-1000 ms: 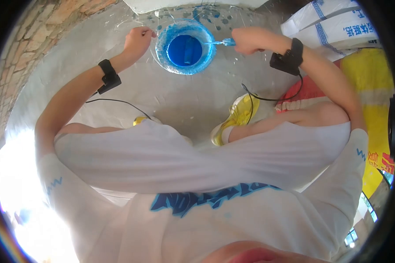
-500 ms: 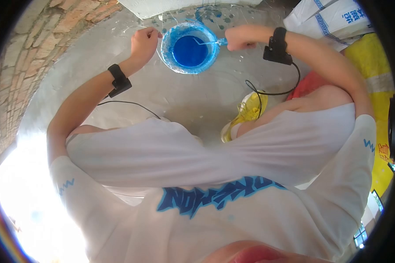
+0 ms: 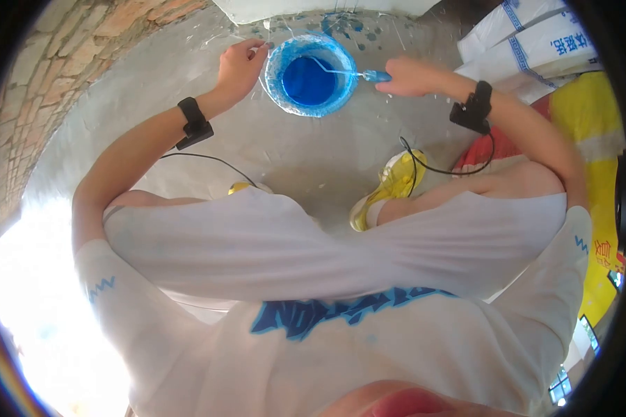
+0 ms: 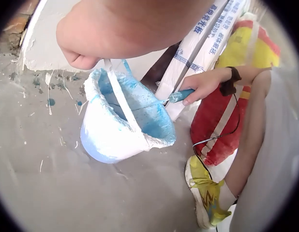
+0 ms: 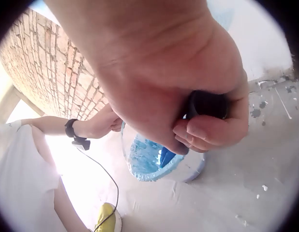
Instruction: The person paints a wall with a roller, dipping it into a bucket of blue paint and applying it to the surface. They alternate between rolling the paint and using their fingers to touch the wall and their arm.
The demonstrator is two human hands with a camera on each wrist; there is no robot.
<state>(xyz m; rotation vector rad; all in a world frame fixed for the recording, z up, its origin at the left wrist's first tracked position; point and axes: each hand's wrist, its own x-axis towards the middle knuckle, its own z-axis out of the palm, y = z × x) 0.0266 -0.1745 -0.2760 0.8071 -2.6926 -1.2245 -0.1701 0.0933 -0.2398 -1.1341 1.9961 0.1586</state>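
A white bucket (image 3: pixel 348 87), crusted with light blue paint, stands on the floor with deep blue paint (image 3: pixel 307 80) inside. My left hand (image 3: pixel 241 68) is at its left side and holds the white bail handle (image 4: pixel 121 99), which rises from the rim in the left wrist view. My right hand (image 3: pixel 409 78), to the right of the bucket, grips the blue-smeared handle of a paint roller (image 3: pixel 377 76). The roller's bent wire frame (image 3: pixel 337 71) crosses the rim into the bucket; its sleeve is hidden in the paint. The handle's black end (image 5: pixel 207 105) shows in the right wrist view.
Blue and white splatters (image 3: pixel 344 26) mark the floor behind the bucket, beside a white panel (image 3: pixel 320 7). White wrapped packages (image 3: pixel 528 42) and a red and yellow sack (image 3: pixel 577 111) lie at right. A brick wall (image 3: pixel 55 62) runs along the left. Cables hang from both wrists.
The roller sleeve, visible in the bucket a second ago, has gone under the paint. My right hand moved closer to the bucket, then back out to the right. My left hand stays beside the rim.
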